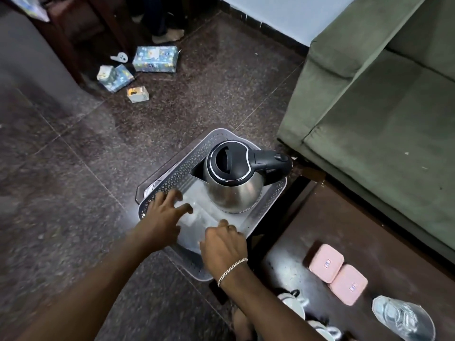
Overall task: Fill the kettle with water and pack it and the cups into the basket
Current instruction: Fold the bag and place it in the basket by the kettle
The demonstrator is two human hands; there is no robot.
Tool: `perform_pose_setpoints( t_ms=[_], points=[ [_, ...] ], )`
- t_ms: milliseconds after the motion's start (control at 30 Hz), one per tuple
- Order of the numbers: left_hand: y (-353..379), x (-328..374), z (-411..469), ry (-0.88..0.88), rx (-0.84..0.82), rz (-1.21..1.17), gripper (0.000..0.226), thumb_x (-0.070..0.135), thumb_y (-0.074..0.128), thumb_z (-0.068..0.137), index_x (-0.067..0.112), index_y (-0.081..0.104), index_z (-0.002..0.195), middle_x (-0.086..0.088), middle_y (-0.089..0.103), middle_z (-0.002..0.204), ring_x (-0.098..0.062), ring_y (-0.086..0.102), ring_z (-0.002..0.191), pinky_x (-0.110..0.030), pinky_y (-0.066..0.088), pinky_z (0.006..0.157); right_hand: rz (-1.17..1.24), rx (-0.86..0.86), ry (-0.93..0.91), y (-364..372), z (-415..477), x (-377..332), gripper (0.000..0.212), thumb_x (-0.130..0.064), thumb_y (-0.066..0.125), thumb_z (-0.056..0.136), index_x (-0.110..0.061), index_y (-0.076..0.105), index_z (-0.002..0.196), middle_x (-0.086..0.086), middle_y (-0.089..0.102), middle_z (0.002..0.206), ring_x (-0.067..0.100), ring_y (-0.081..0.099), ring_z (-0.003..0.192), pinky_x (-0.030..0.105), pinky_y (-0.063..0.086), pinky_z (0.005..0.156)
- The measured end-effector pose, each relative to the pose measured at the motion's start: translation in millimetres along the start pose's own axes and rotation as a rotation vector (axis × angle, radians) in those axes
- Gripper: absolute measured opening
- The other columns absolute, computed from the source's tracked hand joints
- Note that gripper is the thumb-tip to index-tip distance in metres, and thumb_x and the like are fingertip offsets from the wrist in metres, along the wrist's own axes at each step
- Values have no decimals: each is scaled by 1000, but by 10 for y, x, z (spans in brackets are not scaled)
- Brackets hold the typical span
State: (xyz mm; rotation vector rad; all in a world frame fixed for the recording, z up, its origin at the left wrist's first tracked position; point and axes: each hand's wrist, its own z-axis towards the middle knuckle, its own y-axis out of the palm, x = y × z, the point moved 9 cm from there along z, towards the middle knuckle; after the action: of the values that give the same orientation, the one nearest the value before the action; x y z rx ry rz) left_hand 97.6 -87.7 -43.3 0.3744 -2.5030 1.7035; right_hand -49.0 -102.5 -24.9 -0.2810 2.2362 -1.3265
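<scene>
A steel kettle (234, 178) with a black lid and handle stands upright in the far half of a grey perforated basket (170, 175). The basket sits at the corner of a dark table, partly overhanging the floor. My left hand (165, 217) reaches into the basket's near left side, fingers spread, holding nothing. My right hand (224, 244), with a bracelet on its wrist, hovers over the basket's near edge with fingers curled; its palm is hidden. White cups (294, 303) stand on the table at the bottom edge, partly behind my right arm.
Two pink square containers (337, 273) and a clear water bottle (401, 318) lie on the dark table (369, 230) at the right. A green sofa (381, 94) stands behind it. Small boxes (155, 59) lie on the speckled floor at the far left, near another person's foot (167, 35).
</scene>
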Motion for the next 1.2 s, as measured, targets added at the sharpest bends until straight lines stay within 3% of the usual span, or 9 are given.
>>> perform_pose_setpoints(
  t_ms=[133,233,367,533,667,867,933,1033,1200],
  points=[
    [153,112,49,85,-131,-84,60,24,80,78,36,57,133,0,38,134,-23,39,122,-41,46,103,-52,85,-32,-66,102,-114,21,-29,68,87,-21,71,106,9,50,120,33,47,112,46,44,86],
    [207,129,92,87,-168,-82,57,29,80,79,34,58,132,-1,38,135,-26,40,124,-43,44,108,-102,91,-93,-8,132,-192,19,-22,61,87,-21,71,104,7,49,121,34,43,113,48,37,87],
    [176,106,148,78,-151,-17,52,36,80,78,37,59,125,1,40,135,-27,41,123,-49,47,103,-51,-113,-115,198,153,-145,26,-18,60,90,-10,66,114,14,59,119,37,55,114,48,47,89],
    [184,132,144,98,-184,103,59,38,81,76,40,55,128,3,36,143,-26,38,127,-52,49,100,-13,19,-152,62,161,-138,30,-15,67,86,-13,62,115,10,45,125,34,48,114,46,52,81],
    [160,186,151,124,-183,154,61,36,79,78,40,53,133,3,34,146,-26,36,130,-50,50,100,-5,-37,-125,111,179,-68,46,-15,71,85,-15,53,128,15,43,133,36,48,119,46,55,81],
    [197,239,146,133,-213,72,56,35,79,77,38,55,128,0,39,130,-25,41,117,-41,47,100,-1,48,-179,76,157,-132,31,-13,60,87,-14,60,119,11,46,124,35,46,112,47,52,78],
    [237,232,146,133,-228,85,61,36,78,74,38,53,130,-1,38,128,-27,42,114,-43,48,98,34,-31,-253,205,170,-193,36,-20,54,88,-14,57,123,11,43,129,38,42,116,52,49,86],
    [269,213,151,127,-225,55,63,38,81,71,36,53,128,-2,38,126,-28,43,111,-45,50,95,39,-221,-289,439,181,-229,40,-18,62,87,-16,55,126,11,40,136,42,36,123,58,40,98],
    [293,147,165,103,-201,17,76,36,90,64,36,53,130,-1,37,127,-24,43,115,-42,52,93,-84,-288,-263,522,195,-195,31,-24,61,92,-15,66,121,10,32,150,43,38,123,55,40,100]
  ],
)
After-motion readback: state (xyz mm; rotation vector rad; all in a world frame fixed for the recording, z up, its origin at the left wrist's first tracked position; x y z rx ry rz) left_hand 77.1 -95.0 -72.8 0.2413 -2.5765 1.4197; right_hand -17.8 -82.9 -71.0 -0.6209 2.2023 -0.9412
